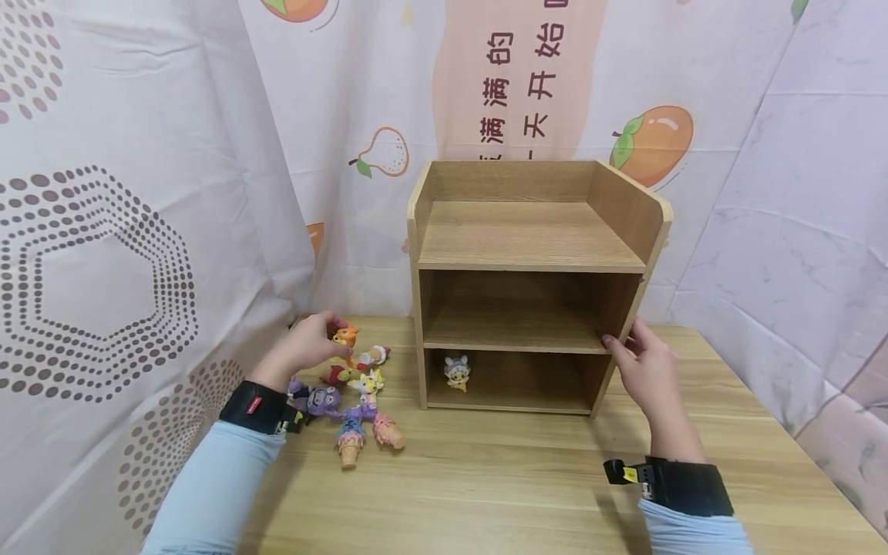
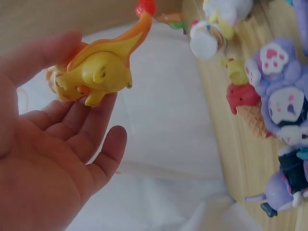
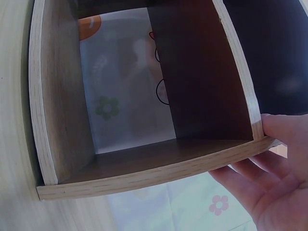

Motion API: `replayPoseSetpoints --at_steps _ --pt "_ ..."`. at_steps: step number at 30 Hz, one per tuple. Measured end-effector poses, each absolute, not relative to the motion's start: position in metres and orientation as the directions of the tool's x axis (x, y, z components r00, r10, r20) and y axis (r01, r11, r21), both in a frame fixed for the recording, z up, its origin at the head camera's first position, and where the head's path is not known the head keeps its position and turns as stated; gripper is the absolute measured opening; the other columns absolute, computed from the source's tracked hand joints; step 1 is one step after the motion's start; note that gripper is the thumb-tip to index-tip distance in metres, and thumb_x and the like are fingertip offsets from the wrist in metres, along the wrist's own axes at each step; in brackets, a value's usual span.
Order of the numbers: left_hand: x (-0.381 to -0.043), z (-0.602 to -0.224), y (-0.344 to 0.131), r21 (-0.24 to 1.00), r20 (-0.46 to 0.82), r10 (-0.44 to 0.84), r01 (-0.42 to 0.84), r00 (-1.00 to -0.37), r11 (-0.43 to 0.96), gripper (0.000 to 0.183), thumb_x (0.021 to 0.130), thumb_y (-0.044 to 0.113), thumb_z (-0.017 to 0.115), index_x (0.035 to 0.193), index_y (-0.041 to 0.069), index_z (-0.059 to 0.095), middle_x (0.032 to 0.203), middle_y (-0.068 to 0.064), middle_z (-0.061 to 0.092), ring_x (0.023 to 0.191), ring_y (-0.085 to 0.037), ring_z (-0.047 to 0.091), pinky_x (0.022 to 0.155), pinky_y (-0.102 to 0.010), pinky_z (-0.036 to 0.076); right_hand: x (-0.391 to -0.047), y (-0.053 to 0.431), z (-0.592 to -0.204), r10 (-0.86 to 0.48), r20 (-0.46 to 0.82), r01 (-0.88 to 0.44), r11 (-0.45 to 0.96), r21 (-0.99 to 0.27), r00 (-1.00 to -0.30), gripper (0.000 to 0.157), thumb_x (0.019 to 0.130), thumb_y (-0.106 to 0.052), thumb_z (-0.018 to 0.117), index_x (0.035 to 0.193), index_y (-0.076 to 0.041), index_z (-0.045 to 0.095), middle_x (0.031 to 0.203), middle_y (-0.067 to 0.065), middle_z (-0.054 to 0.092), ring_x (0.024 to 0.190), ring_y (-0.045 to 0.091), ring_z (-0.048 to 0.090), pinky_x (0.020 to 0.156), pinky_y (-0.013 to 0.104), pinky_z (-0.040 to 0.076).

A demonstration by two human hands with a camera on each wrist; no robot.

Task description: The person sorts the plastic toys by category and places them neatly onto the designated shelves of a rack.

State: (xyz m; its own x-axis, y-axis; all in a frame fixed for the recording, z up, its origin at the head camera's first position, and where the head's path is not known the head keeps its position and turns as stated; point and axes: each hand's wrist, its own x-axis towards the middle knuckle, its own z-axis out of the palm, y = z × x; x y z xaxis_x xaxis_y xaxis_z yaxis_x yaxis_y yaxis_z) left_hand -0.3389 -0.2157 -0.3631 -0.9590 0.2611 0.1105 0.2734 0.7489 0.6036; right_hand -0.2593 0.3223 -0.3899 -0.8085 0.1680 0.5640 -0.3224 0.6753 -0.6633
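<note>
My left hand pinches a small orange-and-yellow figurine between thumb and fingers, held over the table at the left. In the left wrist view the figurine shows a yellow belly and a curved tail with a red tip. My right hand grips the right side panel of a wooden shelf, thumb at the front edge near the middle board. The right wrist view shows the fingers on the panel's outer face. A white-and-yellow figurine stands at the left of the lowest compartment.
Several toys lie on the table left of the shelf: a purple figurine, a yellow-and-white figurine, a blue-and-pink ice cream cone, a pink cone. Printed curtains hang behind and at both sides.
</note>
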Motion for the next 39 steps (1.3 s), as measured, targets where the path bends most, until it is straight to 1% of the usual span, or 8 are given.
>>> replayPoseSetpoints --at_steps 7,9,14,17,24,32,35,39 --pt "-0.329 -0.363 -0.204 0.6 0.092 0.313 0.304 -0.945 0.74 0.057 0.079 0.015 0.081 0.129 -0.001 0.06 0.121 -0.017 0.066 0.112 -0.033 0.061 0.098 -0.05 0.048 -0.259 0.323 -0.391 0.166 0.571 -0.329 0.675 -0.66 -0.804 0.044 0.101 -0.017 0.065 0.142 -0.005 0.056 0.133 0.025 0.062 0.112 0.052 0.062 0.087 0.054 0.052" --pt "-0.328 -0.365 -0.202 0.594 0.092 0.338 0.324 -0.937 0.736 0.056 0.079 0.013 0.081 0.129 -0.001 0.061 0.119 -0.015 0.066 0.109 -0.032 0.062 0.097 -0.049 0.048 -0.259 0.322 -0.391 0.166 0.572 -0.33 0.675 -0.659 -0.803 0.044 0.101 -0.017 0.065 0.143 -0.006 0.056 0.133 0.025 0.061 0.112 0.052 0.062 0.087 0.054 0.052" --pt "-0.324 -0.368 -0.197 0.56 0.131 0.419 0.416 -0.898 0.717 0.048 0.076 0.008 0.083 0.119 -0.002 0.063 0.104 -0.009 0.067 0.097 -0.026 0.062 0.09 -0.045 0.051 -0.26 0.322 -0.391 0.162 0.578 -0.334 0.68 -0.653 -0.8 0.046 0.101 -0.016 0.065 0.145 -0.007 0.055 0.134 0.025 0.061 0.112 0.051 0.062 0.087 0.054 0.052" --pt "-0.321 -0.368 -0.194 0.555 0.127 0.456 0.444 -0.881 0.703 0.045 0.076 0.007 0.084 0.116 -0.001 0.064 0.1 -0.007 0.065 0.094 -0.024 0.061 0.088 -0.044 0.051 -0.26 0.323 -0.391 0.161 0.579 -0.336 0.679 -0.653 -0.799 0.046 0.101 -0.016 0.065 0.145 -0.007 0.054 0.135 0.025 0.061 0.113 0.051 0.062 0.087 0.054 0.052" --pt "-0.309 -0.364 -0.183 0.547 0.091 0.495 0.459 -0.864 0.7 0.046 0.076 0.012 0.085 0.116 0.004 0.064 0.102 -0.003 0.065 0.097 -0.022 0.061 0.09 -0.045 0.052 -0.259 0.322 -0.391 0.168 0.571 -0.332 0.671 -0.663 -0.803 0.046 0.101 -0.017 0.065 0.145 -0.007 0.055 0.135 0.025 0.061 0.113 0.051 0.062 0.087 0.054 0.052" --pt "-0.298 -0.366 -0.171 0.569 0.103 0.57 0.518 -0.815 0.639 0.046 0.077 0.009 0.085 0.117 0.002 0.064 0.103 0.0 0.065 0.099 -0.021 0.061 0.092 -0.049 0.051 -0.259 0.322 -0.39 0.169 0.567 -0.325 0.675 -0.662 -0.806 0.047 0.101 -0.019 0.065 0.146 -0.009 0.054 0.136 0.024 0.06 0.114 0.051 0.062 0.088 0.055 0.052" --pt "-0.294 -0.367 -0.168 0.578 0.103 0.593 0.533 -0.799 0.618 0.043 0.079 0.008 0.085 0.116 0.002 0.063 0.103 -0.002 0.065 0.1 -0.023 0.061 0.092 -0.05 0.051 -0.259 0.322 -0.39 0.169 0.566 -0.327 0.671 -0.666 -0.807 0.047 0.101 -0.019 0.065 0.146 -0.009 0.054 0.136 0.024 0.06 0.114 0.051 0.061 0.088 0.056 0.051" --pt "-0.291 -0.37 -0.164 0.571 0.098 0.612 0.548 -0.785 0.611 0.044 0.08 0.01 0.084 0.117 0.001 0.063 0.105 -0.002 0.066 0.102 -0.024 0.063 0.094 -0.05 0.051 -0.259 0.322 -0.391 0.169 0.568 -0.329 0.669 -0.666 -0.806 0.048 0.101 -0.018 0.065 0.147 -0.009 0.053 0.137 0.024 0.06 0.114 0.051 0.061 0.088 0.055 0.052"
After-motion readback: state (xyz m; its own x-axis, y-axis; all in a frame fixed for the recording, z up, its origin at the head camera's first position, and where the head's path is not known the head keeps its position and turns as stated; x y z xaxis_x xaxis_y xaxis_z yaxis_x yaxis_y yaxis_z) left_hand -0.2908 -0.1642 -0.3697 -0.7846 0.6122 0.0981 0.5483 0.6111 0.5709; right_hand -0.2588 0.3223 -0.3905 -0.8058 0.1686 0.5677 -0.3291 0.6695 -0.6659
